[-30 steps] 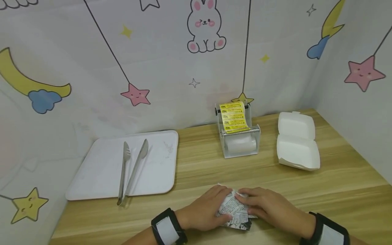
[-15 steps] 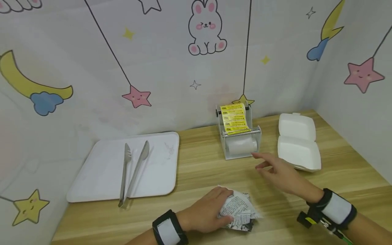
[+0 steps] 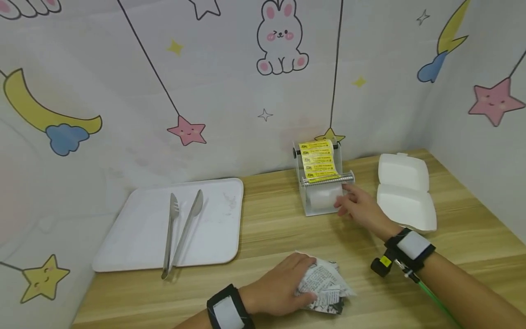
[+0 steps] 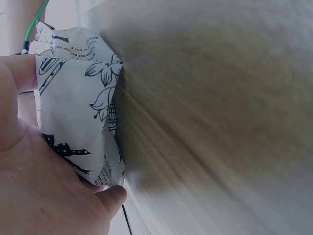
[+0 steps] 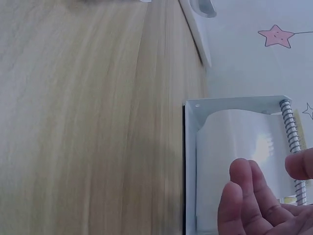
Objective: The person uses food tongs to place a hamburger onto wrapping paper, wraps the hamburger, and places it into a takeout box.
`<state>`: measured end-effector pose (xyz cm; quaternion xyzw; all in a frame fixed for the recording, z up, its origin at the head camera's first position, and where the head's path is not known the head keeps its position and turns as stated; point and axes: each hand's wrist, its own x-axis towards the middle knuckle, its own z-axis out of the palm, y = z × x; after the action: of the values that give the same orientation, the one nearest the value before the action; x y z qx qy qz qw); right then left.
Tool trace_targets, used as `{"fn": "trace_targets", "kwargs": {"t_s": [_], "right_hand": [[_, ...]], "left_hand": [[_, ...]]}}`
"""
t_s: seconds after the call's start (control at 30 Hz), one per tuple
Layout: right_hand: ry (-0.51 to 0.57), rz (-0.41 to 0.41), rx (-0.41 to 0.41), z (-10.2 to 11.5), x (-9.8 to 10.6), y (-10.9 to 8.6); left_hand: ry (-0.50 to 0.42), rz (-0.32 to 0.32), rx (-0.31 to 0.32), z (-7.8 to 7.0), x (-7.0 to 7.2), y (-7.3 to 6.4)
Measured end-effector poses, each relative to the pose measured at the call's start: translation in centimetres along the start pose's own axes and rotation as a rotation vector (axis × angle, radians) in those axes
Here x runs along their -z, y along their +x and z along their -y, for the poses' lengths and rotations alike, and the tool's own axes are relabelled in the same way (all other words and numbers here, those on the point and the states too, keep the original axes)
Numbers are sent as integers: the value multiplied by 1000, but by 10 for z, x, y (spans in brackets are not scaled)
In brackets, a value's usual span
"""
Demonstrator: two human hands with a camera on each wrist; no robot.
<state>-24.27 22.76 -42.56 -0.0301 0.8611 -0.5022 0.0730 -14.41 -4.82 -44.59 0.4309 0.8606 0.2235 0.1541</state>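
A packet wrapped in printed newsprint-style paper (image 3: pixel 324 285) lies on the table at the front. My left hand (image 3: pixel 283 285) holds it from the left, and in the left wrist view the thumb and fingers curve round the folded paper (image 4: pixel 78 107). Farther back stands a clear label dispenser (image 3: pixel 303 196) with a strip of yellow printed labels (image 3: pixel 318 161). At its front right corner is my right hand (image 3: pixel 361 208), fingers bent and parted, holding nothing. The right wrist view puts its fingers (image 5: pixel 242 178) before the white backing paper (image 5: pixel 234 142); contact cannot be told.
An open white foam box (image 3: pixel 404 205) stands right of the dispenser, close to my right forearm. On the left, metal tongs (image 3: pixel 168 233) lie across a white tray (image 3: pixel 222 228), their joined end past its front edge. A patterned cloth wall (image 3: pixel 230 82) closes off the back.
My right hand has let go of the paper packet and moved back to the dispenser's front. My left hand stays on the packet, whose right edge has sprung out a little.
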Motion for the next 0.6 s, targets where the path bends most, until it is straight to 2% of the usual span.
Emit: {"fn": "trace_targets", "kwargs": {"t_s": [0.3, 0.6], "right_hand": [[-36, -131, 14, -9, -13, 7], [-89, -144, 81, -10, -12, 2]], "left_hand": [[6, -3, -8, -1, 0, 0], [6, -7, -6, -2, -1, 1]]}}
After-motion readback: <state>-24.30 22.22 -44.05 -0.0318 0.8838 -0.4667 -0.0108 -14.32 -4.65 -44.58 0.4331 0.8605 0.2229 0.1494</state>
